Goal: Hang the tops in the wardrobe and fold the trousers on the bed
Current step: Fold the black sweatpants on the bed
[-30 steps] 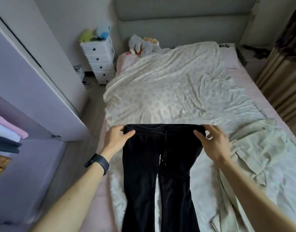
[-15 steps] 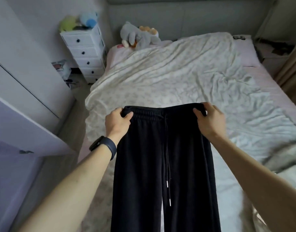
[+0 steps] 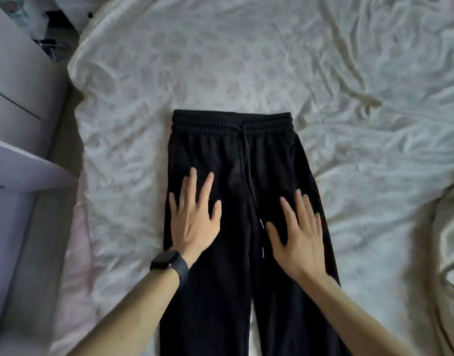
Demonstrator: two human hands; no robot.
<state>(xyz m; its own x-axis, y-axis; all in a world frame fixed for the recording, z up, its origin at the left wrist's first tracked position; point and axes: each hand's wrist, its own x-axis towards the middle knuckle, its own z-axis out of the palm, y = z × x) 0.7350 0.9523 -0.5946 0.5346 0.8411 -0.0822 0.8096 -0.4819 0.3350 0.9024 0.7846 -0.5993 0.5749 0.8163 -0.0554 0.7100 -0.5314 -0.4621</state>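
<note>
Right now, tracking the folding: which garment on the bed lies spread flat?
The black trousers, flat under the left hand and right hand; the beige garment beside them lies crumpled.

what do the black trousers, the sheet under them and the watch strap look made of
Black trousers: soft matte knit, probably sweatshirt jersey; gathered elastic waistband, drawcord. Sheet: thin pale woven cloth, perhaps cotton; fine creases, faint flower print. Watch strap: smooth matte black, likely silicone.

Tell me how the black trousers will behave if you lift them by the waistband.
Probably floppy: the black trousers lie flat on the sheet under the left hand and right hand. Likely to sag with legs dangling. The loose drawstring would probably swing free.
</note>
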